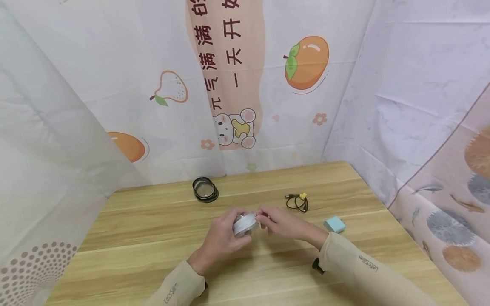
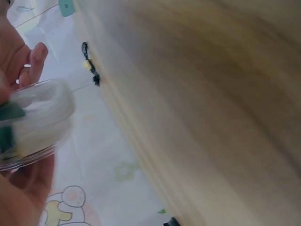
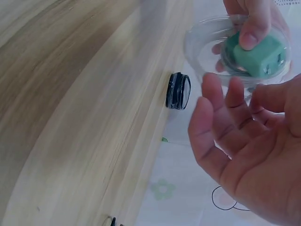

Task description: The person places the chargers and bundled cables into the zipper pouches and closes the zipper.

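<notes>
My left hand (image 1: 223, 233) grips a round clear plastic container (image 1: 245, 224) above the middle of the table. In the right wrist view, its thumb presses on a teal block (image 3: 261, 57) with small dark slots, which sits in the container. My right hand (image 1: 281, 222) reaches in from the right, thumb and forefinger pinching at the container's near edge. Its other fingers (image 3: 201, 122) are bent and stand off from the container. The left wrist view shows the container (image 2: 44, 106) tipped on its side, with part of the teal block hidden.
A stack of black-rimmed rings (image 1: 205, 190) lies at the back of the wooden table (image 1: 153, 238). A coiled black cable (image 1: 297, 202) with a yellow tie lies back right. The light blue charger (image 1: 334, 224) sits beside my right wrist. Printed cloth (image 1: 153, 127) hangs behind.
</notes>
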Motion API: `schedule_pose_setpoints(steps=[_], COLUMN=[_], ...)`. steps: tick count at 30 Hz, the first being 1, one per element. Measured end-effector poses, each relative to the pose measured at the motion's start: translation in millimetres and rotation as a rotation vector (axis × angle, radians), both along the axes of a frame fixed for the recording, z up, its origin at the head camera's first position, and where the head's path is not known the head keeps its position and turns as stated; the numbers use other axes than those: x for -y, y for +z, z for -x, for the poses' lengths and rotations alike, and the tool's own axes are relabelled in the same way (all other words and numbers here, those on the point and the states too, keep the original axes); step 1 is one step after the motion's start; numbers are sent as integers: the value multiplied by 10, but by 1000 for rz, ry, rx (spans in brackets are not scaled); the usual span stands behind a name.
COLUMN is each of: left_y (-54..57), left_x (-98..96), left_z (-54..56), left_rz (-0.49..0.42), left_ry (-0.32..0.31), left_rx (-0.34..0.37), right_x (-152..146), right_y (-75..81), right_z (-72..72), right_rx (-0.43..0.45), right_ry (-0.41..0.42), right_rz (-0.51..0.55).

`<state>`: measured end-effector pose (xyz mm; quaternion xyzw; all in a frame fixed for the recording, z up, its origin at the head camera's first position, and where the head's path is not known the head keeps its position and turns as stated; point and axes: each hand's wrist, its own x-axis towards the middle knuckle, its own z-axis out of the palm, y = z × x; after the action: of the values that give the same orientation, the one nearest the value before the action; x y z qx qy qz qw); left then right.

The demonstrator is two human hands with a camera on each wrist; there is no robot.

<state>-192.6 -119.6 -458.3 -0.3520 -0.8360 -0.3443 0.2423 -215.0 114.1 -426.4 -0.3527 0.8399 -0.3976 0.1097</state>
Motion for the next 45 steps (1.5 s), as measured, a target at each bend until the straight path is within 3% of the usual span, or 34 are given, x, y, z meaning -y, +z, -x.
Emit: schedule_pose_setpoints(steps=[5,9,18,30,39,45], left_y=[59,66,26,5,-9,41], left_x=[-43,-82,-69,-51,-25,7], left_z=[-23,-27,-45,-49,-26,-5], left_rz=[68,146,123,82,9,-78], left_ry=[46,49,21,15,11,-29], left_rx=[156,196,115,110,81,72], right_x=[43,92,113,117,-10,-108], right_y=[96,137,92,113,100,72], right_z=[-94,-146,-149,-130,-31,53], right_rx=[-78,-133,-117,-92,0,55], right_ry=[-12,4,12,2,-16,-43], right_rz=[-10,-9,-1,9,17,37])
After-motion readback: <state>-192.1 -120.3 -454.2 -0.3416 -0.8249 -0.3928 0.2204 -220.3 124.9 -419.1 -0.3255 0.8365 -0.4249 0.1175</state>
